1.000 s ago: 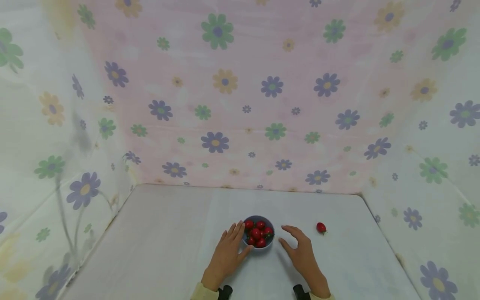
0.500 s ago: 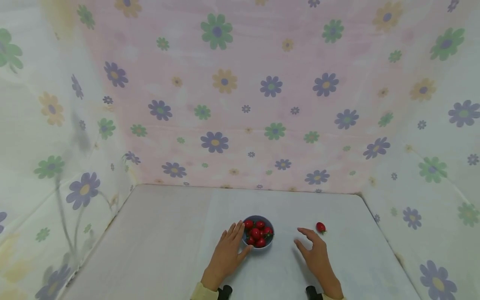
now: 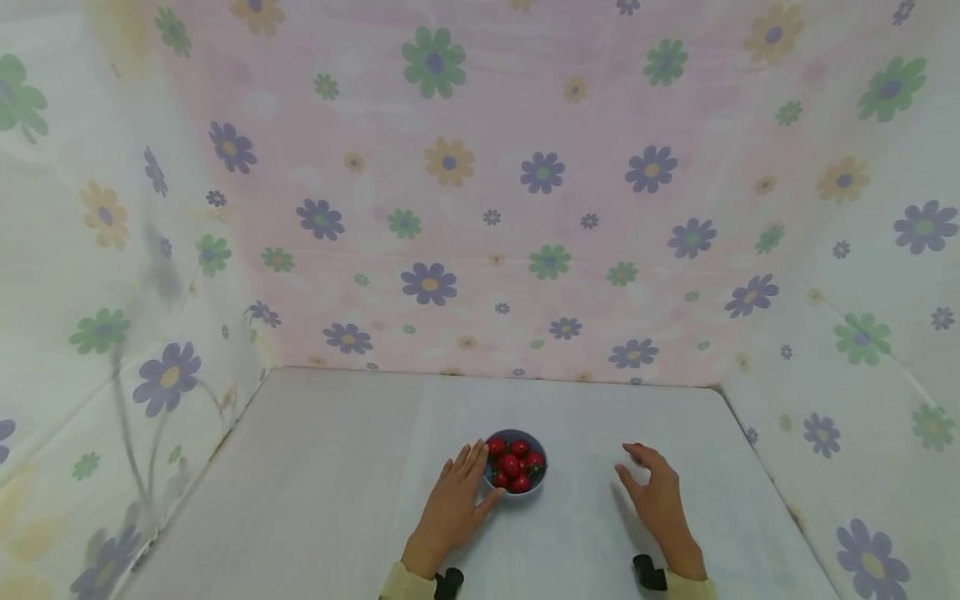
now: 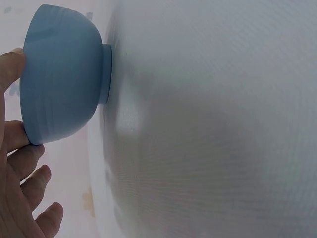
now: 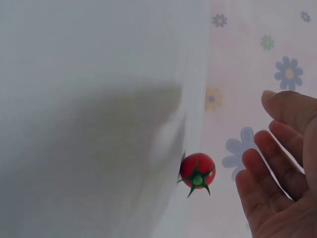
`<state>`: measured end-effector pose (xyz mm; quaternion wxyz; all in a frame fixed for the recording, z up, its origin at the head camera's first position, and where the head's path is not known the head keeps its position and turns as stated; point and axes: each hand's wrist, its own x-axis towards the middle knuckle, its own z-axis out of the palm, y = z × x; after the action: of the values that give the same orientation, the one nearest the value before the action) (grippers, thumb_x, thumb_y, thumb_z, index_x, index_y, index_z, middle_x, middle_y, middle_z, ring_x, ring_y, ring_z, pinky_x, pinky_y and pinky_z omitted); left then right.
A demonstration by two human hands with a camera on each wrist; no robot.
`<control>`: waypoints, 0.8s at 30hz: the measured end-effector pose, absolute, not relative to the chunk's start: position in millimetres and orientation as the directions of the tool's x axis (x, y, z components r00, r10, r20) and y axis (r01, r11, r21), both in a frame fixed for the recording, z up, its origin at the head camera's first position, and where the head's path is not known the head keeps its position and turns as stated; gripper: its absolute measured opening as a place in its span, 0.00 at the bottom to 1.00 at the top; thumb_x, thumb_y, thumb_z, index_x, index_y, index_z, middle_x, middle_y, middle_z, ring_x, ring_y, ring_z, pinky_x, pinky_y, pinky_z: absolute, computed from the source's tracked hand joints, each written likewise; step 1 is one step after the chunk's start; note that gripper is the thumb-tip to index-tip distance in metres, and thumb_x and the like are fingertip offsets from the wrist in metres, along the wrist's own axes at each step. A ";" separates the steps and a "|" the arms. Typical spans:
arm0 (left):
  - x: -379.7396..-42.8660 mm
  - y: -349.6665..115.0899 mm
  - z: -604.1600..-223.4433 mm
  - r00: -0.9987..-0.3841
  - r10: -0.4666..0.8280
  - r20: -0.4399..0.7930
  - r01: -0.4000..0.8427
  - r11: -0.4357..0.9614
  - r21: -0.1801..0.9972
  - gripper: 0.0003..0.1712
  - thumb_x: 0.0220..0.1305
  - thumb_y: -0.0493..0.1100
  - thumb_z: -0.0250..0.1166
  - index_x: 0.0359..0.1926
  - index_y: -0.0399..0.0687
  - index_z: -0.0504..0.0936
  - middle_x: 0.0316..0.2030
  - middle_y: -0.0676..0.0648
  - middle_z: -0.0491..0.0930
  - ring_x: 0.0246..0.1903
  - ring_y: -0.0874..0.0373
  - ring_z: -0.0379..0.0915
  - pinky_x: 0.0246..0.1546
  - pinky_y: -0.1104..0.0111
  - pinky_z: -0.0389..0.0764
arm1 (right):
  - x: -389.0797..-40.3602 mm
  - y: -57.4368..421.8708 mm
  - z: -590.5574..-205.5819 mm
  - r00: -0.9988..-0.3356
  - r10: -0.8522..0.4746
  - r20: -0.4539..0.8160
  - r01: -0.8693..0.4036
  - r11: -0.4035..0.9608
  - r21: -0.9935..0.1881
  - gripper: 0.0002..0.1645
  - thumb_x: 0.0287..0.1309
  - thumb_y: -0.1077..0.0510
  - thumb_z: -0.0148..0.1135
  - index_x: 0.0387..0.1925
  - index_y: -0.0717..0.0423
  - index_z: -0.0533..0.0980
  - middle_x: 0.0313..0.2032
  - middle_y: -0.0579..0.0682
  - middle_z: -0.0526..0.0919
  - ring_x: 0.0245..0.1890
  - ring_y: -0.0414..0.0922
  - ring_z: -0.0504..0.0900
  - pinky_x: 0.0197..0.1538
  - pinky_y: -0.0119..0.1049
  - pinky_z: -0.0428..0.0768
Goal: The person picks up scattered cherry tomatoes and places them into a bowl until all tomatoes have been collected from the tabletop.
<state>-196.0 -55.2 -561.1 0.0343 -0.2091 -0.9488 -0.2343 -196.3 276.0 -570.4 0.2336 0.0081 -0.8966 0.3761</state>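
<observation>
A small blue bowl (image 4: 64,74) stands upright on the table, filled with several cherry tomatoes (image 3: 510,465). My left hand (image 3: 453,506) holds the bowl at its left side, thumb on the near rim and index finger farther round it. To the right, my right hand (image 3: 660,496) is held over the table with thumb and fingers apart and nothing between them. One loose cherry tomato (image 5: 197,171), red with a green star-shaped calyx, lies just ahead of its fingers in the right wrist view. In the head view that tomato is hidden by the right hand.
A white-covered table (image 3: 337,467) spans the work area. Flowered cloth walls (image 3: 480,208) enclose it at the back and on both sides. Each wrist carries a black camera mount (image 3: 649,573) below a pale yellow sleeve (image 3: 690,587).
My right hand has moved rightward, away from the bowl, and now covers the loose tomato in the head view. The left hand and the bowl have stayed where they were.
</observation>
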 end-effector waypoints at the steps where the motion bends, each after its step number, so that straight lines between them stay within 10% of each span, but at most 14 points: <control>1: -196.1 -55.3 -561.1 -0.910 0.381 0.163 0.413 0.802 0.432 0.44 0.75 0.65 0.53 0.77 0.38 0.61 0.77 0.42 0.60 0.76 0.43 0.55 0.73 0.43 0.62 | -197.4 277.7 -570.0 -0.892 0.164 0.421 -0.181 0.723 -0.667 0.23 0.53 0.73 0.72 0.53 0.69 0.80 0.48 0.63 0.85 0.49 0.60 0.82 0.54 0.60 0.80; 24: -195.9 -55.3 -561.9 -0.907 0.379 0.181 0.419 0.788 0.450 0.44 0.74 0.64 0.56 0.76 0.37 0.62 0.76 0.41 0.61 0.76 0.41 0.56 0.72 0.41 0.62 | -231.3 315.4 -571.7 -0.968 0.147 0.203 -0.029 0.738 -0.674 0.26 0.61 0.68 0.67 0.60 0.75 0.73 0.58 0.74 0.77 0.58 0.68 0.76 0.60 0.63 0.76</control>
<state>-195.9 -55.3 -561.9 0.0403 -0.2113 -0.9448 -0.2473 -231.3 315.4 -571.7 0.1223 -0.0321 -0.9242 0.3603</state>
